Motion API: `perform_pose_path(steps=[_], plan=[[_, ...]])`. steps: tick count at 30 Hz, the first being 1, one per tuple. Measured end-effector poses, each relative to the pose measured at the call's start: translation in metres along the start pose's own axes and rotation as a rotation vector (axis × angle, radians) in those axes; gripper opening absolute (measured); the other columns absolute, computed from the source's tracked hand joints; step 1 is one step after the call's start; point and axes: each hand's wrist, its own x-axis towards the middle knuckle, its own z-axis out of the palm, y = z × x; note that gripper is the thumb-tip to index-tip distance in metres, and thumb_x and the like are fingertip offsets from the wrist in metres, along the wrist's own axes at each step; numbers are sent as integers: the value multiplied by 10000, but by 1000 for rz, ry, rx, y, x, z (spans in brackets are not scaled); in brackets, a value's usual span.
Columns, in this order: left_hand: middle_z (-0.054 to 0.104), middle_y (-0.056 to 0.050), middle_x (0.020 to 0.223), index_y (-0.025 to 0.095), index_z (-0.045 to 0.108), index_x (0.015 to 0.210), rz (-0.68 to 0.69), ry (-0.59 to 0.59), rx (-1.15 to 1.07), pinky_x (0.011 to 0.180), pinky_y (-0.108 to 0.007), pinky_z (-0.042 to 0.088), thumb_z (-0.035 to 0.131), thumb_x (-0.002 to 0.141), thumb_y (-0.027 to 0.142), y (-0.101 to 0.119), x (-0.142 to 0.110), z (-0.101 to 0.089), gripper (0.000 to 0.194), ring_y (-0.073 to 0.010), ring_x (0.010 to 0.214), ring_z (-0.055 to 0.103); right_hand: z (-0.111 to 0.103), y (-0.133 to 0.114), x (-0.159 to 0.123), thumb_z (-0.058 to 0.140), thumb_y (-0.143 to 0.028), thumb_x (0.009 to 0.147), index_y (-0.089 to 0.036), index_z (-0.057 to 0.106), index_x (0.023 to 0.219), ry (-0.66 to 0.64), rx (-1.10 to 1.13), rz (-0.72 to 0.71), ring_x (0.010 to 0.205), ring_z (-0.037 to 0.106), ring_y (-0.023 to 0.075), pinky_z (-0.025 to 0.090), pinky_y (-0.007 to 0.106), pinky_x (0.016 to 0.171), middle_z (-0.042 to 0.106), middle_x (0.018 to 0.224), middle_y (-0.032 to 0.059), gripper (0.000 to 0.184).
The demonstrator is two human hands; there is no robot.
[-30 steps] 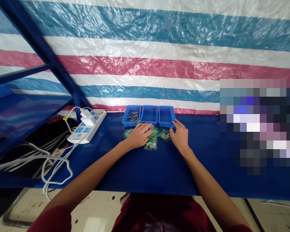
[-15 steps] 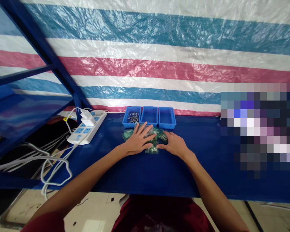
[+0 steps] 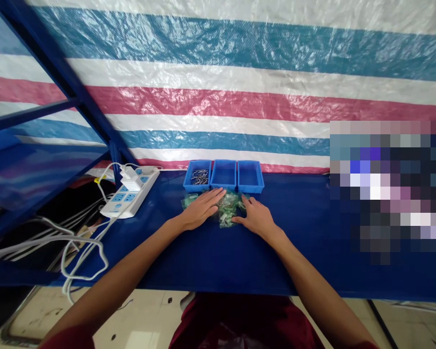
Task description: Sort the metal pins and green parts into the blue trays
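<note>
Several small clear-and-green plastic packets [image 3: 227,215] lie in a loose heap on the blue table, just in front of the bins; what is inside them is too small to make out. My left hand [image 3: 202,209] rests over the left part of the heap, palm down, fingers stretched out and close together. At the heap's right edge is my right hand [image 3: 256,214], thumb and fingers apart, touching the packets. Part of the heap is hidden under both hands.
Behind the heap stand a blue bin [image 3: 197,175] with small metal pieces and two more blue bins, a middle one [image 3: 223,174] and a right one [image 3: 250,176]. A white power strip [image 3: 131,196] with cables is at left. The right side is pixelated.
My left hand has drawn its spread fingers together and shifted slightly left. The right hand has moved a little left, and the packets between the hands show more.
</note>
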Motion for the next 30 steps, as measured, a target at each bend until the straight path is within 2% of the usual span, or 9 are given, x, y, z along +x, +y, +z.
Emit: perform_pose_path(steps=[3,8,12,15,18,23,26,30], plan=[[211,-8,1586,260,141,1537,-9,-11,-39,1203,-386,140,111,1024,417,1,-1,-2,537,-198,1458,202,2,0,1,600,-573,827,-121,380,1433,27,8,-6,1129,582,305,463,372,905,552,1276,188,787],[161,-42,1598,243,103,1541,-20,10,116,1198,-444,88,180,1014,468,1,1,12,578,-247,1474,120,5,-3,1,581,-536,855,-122,406,1418,67,31,-6,1130,582,294,463,359,907,562,1279,178,721],[132,-63,1600,216,78,1542,-7,18,189,1186,-501,8,195,994,532,3,2,18,644,-286,1478,47,4,-3,2,571,-503,871,-112,309,1475,74,60,10,1131,584,291,461,357,902,568,1275,185,766],[104,-57,1602,205,-9,1539,-27,-12,129,1190,-483,10,138,1006,499,4,1,14,626,-262,1480,34,2,-1,2,565,-488,879,-166,207,1520,69,63,-7,1072,610,284,474,359,856,600,1219,154,802],[102,-33,1602,209,-69,1532,-70,-25,17,1201,-422,50,103,1020,448,2,1,9,590,-212,1481,49,1,1,1,520,-470,912,-242,200,1526,59,52,-63,1016,630,255,481,332,816,625,1146,110,729],[125,-9,1599,235,47,1542,-65,-28,-5,1201,-398,71,106,1023,437,-3,3,11,560,-203,1481,60,2,3,2,463,-475,940,-238,215,1524,66,22,-90,1025,623,250,482,324,823,615,1163,113,677],[167,-33,1593,214,101,1541,-64,-10,87,1198,-417,79,113,1022,435,-2,4,17,564,-218,1479,88,3,2,2,445,-475,946,-197,203,1528,59,4,-89,1072,603,259,476,332,855,607,1186,133,689],[195,-66,1587,189,130,1539,-50,54,227,1191,-460,73,155,1021,429,2,4,23,571,-250,1477,103,3,0,1,434,-458,955,-171,280,1504,52,-15,-91,1102,587,258,465,334,895,590,1225,149,638]])
